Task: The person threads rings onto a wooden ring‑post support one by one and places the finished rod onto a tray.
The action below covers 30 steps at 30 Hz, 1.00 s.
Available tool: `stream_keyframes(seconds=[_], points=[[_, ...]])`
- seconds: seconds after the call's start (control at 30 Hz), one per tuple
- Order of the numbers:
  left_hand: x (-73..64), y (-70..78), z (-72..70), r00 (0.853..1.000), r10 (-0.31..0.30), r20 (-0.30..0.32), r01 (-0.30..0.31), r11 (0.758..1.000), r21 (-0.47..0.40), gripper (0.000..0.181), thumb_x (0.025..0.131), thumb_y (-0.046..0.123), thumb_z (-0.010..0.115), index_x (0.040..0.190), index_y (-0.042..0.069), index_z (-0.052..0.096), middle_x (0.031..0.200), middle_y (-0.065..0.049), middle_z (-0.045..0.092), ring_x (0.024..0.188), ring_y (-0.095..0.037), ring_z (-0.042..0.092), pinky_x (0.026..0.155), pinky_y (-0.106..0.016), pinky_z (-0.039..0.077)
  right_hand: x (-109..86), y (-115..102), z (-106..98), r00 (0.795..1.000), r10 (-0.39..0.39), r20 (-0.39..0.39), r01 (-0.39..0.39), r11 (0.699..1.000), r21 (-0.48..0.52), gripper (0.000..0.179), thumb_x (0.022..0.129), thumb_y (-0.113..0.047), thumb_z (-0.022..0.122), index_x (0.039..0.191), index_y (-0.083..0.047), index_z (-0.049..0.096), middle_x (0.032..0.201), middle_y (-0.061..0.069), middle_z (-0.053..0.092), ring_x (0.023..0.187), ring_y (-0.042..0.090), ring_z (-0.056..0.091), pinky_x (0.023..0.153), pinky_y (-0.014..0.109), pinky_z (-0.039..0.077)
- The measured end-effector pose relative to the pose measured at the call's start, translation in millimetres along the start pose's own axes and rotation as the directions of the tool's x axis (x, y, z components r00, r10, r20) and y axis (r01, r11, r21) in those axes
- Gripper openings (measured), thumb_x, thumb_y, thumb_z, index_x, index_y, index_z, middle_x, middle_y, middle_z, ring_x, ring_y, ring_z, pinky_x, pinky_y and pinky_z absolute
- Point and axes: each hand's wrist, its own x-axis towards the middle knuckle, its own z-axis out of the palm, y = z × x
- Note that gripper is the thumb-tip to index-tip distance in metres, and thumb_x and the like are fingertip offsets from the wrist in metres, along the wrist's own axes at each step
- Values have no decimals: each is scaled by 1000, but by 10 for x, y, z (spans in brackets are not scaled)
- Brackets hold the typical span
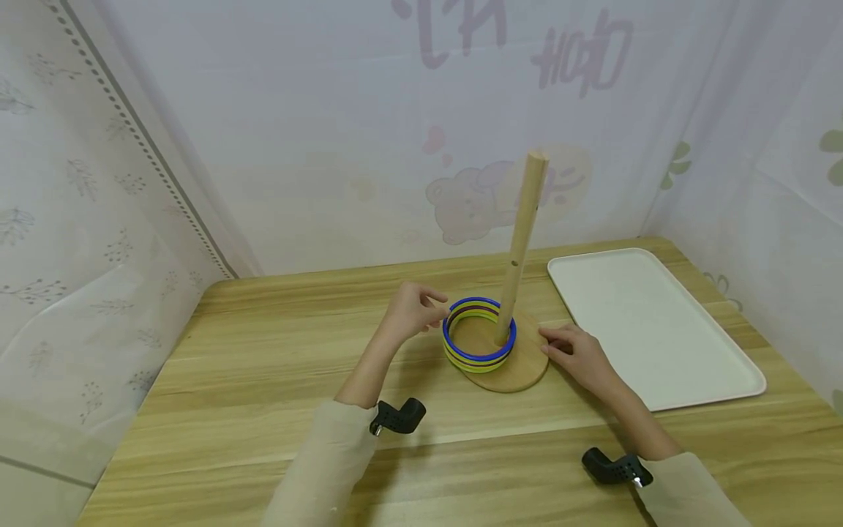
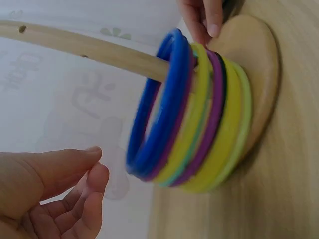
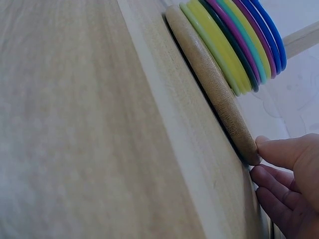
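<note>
Colourful plastic rings [image 1: 479,359] in blue, purple, yellow, teal and green lie stacked around a tall wooden pole [image 1: 520,241]. The pole rises from a round wooden base [image 1: 527,366], and the stack leans out to its left side. Just left of the rings is my left hand [image 1: 411,311], its fingers loosely bent and nothing between thumb and forefinger; a small gap to the blue ring [image 2: 172,112] shows in the left wrist view. My right hand [image 1: 582,356] pinches the base's right edge, thumb on top and fingers [image 3: 274,189] at the side.
To the right lies a cream rectangular tray [image 1: 658,329], close beyond the right hand. Everything stands on a wood-grain table [image 1: 263,380]. Printed white curtains [image 1: 316,146] hang behind and at both sides. Each wrist wears a black camera mount [image 1: 398,417].
</note>
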Motion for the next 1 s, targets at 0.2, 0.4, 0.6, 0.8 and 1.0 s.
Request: stream_keyframes(seconds=[0.2,0.4,0.6,0.8,1.0], points=[[36,257,37,989,144,22,-144,990,0,22,83,11,69,104,4,69,78,-5,65,71,-25,62,59,-27,51,-9,15,1,1000,-7,-3,7,1000,-3,31,83,-2,66,111,9,61,95,15,59,81,26,62,71,32,53],[85,540,162,964,264,38,-254,952,-170,28,81,12,71,108,4,67,99,-8,66,87,-16,61,73,-24,51,-11,28,-3,1000,1,4,-1,1000,-5,31,83,-2,66,112,8,62,95,14,59,82,26,61,71,31,52],[146,693,294,963,270,13,-259,935,-242,36,81,10,71,116,5,63,107,-8,63,95,-17,60,77,-24,50,-6,23,-5,1000,-1,4,1,1000,1,30,83,-2,66,111,8,62,95,14,59,82,26,61,71,33,53],[197,733,395,942,332,41,-297,888,-352,37,85,4,64,121,0,57,112,-16,62,101,-23,60,81,-25,50,1,22,0,1000,10,11,-10,1000,6,30,84,-2,65,112,8,61,96,15,59,84,27,61,73,33,53],[233,696,450,917,397,32,-348,839,-418,39,86,0,60,124,-3,54,109,-20,62,100,-26,61,81,-26,50,11,31,7,1000,13,14,-13,1000,-2,30,83,-2,65,112,8,62,95,14,59,84,26,61,73,34,52]])
